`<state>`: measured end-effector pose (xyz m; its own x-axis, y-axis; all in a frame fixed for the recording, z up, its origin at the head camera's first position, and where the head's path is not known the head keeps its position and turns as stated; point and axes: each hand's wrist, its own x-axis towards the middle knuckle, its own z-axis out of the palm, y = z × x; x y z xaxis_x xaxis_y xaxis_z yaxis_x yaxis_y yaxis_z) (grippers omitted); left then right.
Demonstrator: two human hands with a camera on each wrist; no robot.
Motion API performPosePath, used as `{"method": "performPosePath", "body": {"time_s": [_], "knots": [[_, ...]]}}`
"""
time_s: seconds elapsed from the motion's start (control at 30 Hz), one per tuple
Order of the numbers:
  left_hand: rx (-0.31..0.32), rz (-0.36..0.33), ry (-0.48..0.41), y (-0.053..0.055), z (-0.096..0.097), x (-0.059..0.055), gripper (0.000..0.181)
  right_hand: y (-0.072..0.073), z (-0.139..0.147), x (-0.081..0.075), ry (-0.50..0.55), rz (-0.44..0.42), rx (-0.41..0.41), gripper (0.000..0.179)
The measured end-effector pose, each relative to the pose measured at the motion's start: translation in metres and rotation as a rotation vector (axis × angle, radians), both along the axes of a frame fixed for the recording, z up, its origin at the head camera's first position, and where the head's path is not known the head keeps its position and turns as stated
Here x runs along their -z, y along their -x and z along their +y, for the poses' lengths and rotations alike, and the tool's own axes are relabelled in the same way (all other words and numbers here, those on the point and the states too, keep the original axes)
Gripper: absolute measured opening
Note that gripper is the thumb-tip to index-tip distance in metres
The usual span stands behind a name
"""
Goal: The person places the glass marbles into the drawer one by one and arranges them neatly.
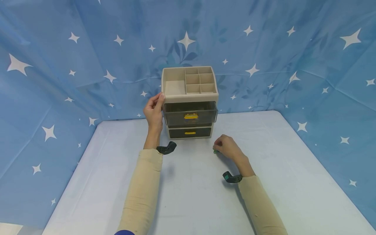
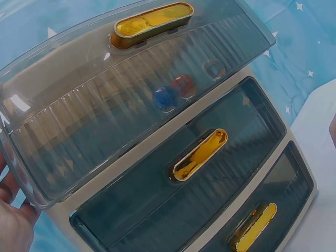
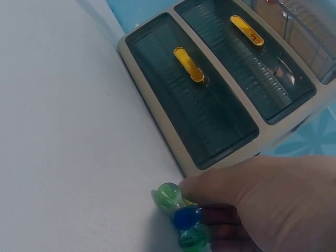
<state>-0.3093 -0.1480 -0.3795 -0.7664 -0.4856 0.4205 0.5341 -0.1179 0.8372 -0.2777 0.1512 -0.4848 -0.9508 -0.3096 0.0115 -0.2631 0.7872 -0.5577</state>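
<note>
A beige drawer organizer (image 1: 190, 98) stands at the back of the table. Its clear top drawer (image 1: 173, 119) is pulled out, while the two lower drawers are closed. Through its plastic, the left wrist view shows a blue marble (image 2: 166, 98), a red marble (image 2: 184, 85) and a clear one (image 2: 214, 69). My left hand (image 1: 154, 112) grips the organizer's upper left side. To the front right, my right hand (image 1: 230, 148) pinches several glass marbles at the tabletop, among them a green marble (image 3: 169, 195) and a blue marble (image 3: 186, 217). The fingers partly hide the others.
The organizer's top has open compartments (image 1: 193, 79). Yellow handles (image 1: 190, 133) mark the drawers. A white cloth covers the table (image 1: 188, 195), and a blue curtain with white stars (image 1: 117, 65) hangs close behind the organizer and along both sides.
</note>
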Motion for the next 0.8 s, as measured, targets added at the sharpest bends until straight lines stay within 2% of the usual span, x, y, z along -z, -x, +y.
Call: {"method": "performPosePath", "body": {"time_s": [0.3,0.8], "knots": [[-0.004,0.012,0.001,0.0,0.001,-0.001,0.024,-0.001,0.002,-0.003,0.008,-0.014,0.022,0.023],[-0.008,0.003,0.006,0.001,0.0,0.001,0.03,-0.004,0.003,-0.012,0.027,0.023,0.062,0.024]]}}
